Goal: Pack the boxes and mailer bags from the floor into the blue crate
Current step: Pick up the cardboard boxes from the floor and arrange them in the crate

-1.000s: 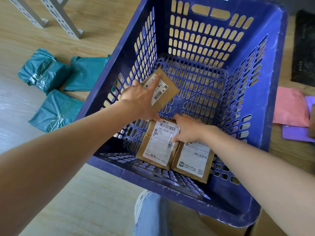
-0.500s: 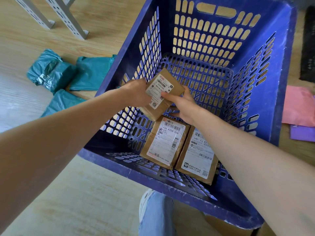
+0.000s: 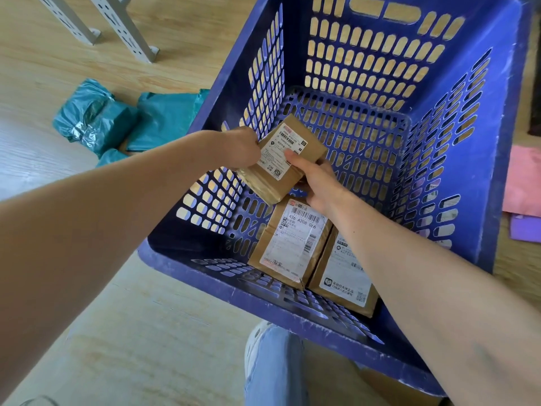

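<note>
Inside the blue crate both my hands hold one small brown box with a white label, tilted above the crate floor. My left hand grips its left end and my right hand grips its right side, thumb on the label. Two more labelled brown boxes lie flat side by side at the crate's near wall: one on the left, the other partly hidden under my right forearm. Several teal mailer bags lie on the floor left of the crate.
A pink mailer bag and a purple one lie on the floor right of the crate. Grey metal legs stand at the far left. My knee in jeans is just below the crate's near rim.
My right hand left the two flat boxes and took hold of the small box that my left hand held. The box has turned label-up between both hands.
</note>
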Tool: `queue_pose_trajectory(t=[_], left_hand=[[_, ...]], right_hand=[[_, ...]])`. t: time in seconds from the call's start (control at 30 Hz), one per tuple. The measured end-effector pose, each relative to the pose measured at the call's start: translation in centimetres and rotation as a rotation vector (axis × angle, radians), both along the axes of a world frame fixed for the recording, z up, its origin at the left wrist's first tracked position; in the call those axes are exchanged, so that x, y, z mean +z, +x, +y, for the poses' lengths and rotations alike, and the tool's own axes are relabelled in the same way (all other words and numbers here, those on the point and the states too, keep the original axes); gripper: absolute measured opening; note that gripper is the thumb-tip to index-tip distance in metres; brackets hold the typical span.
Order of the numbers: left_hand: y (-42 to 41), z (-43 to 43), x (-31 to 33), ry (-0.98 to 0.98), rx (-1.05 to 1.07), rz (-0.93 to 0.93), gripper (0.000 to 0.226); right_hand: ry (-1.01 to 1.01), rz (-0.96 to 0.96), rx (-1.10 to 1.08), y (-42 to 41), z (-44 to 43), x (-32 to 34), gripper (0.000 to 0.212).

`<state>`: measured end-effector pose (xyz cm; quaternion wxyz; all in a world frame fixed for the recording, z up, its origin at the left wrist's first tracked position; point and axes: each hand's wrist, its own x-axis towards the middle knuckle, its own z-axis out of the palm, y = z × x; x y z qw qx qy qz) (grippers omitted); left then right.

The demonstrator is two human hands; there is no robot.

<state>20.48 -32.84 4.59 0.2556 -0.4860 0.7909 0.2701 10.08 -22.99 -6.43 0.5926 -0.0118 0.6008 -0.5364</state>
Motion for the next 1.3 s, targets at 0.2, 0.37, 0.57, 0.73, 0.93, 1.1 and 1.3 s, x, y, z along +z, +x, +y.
queue_pose_trajectory(t=[0.2,0.37,0.57,0.73,0.93,1.1,1.3], left_hand=[[0.2,0.8,-0.9,-0.160,-0.121,-0.074,0.032],[1.2,2.3,0.2,-0.293,-0.290,-0.109,0.022],[4.1,5.0,-1.5,-0.267,-0.779,-0.289,0.046],[4.3,5.5,-2.3,-0.178,-0.752,-0.340,0.071],[5.1,4.6,-3.5,-0.076,-0.738,-0.319,0.073],[4.9,4.9,-4.3,0.027,-0.691,-0.386,0.075],[5.1,5.0,-1.9,0.028,-0.721,-0.312,0.058]], right_hand=[[0.024,0.094,0.000,0.8,-0.7,0.2,0.086],[0.031,0.177,0.073,0.9,-1.1,0.2,0.079],[0.027,0.239,0.180,1.4,-1.6,-0.4,0.086],[0.043,0.313,0.253,1.4,-1.6,-0.8,0.086],[0.230,0.536,0.371,1.5,-2.3,-1.6,0.102],[0.230,0.571,0.452,1.7,-2.4,-1.6,0.118],[0.119,0.678,0.461,1.3,-2.3,-1.3,0.098]])
